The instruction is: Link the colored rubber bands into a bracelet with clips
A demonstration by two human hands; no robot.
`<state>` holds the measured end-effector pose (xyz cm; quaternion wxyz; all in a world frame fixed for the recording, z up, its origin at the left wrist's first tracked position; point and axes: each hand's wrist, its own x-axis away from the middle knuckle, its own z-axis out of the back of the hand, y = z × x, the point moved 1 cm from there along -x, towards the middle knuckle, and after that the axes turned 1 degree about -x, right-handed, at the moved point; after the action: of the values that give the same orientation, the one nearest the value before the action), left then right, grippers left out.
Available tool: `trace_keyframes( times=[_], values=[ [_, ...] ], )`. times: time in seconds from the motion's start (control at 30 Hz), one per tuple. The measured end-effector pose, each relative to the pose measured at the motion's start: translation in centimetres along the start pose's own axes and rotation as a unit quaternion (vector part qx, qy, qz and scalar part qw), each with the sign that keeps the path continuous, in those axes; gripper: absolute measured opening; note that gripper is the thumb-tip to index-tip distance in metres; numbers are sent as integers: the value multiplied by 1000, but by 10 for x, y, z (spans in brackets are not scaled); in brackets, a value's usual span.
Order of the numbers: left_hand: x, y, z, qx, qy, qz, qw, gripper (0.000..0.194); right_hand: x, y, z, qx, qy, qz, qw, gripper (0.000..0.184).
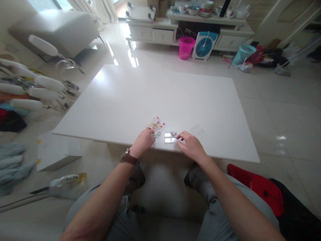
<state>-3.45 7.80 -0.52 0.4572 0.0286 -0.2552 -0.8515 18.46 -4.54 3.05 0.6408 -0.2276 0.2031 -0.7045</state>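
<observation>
A small clear box with compartments point(171, 137) lies near the table's front edge. Small colourful pieces sit in its back right compartment. At the box's right edge, my right hand point(190, 144) has its thumb and forefinger closed against the side. To the left is a loose pile of small pale rings point(159, 130) mixed with bright little beads point(161, 126). My left hand point(144, 140), with a brown-strapped watch point(129, 157) at the wrist, reaches into that pile's left side. Its fingers are bent together, and anything between the fingertips is too small to make out.
A clear flat lid point(198, 131) lies on the white table point(160, 97), right of the box. On the right, a red stool point(258, 187) stands beside my leg. A white box point(59, 150) is on the floor at left. Behind stand a pink basket point(186, 48) and a fan point(204, 47).
</observation>
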Motion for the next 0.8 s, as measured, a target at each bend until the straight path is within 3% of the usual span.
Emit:
trace_keyframes(
  times=[0.5,0.8],
  values=[
    [-1,2,-1,-22,-8,-7,1000,13,1,1,1,8,-5,4,1000,13],
    [-1,-2,-5,-13,-9,-20,1000,23,2,-1,3,39,-19,-12,999,17]
  ],
)
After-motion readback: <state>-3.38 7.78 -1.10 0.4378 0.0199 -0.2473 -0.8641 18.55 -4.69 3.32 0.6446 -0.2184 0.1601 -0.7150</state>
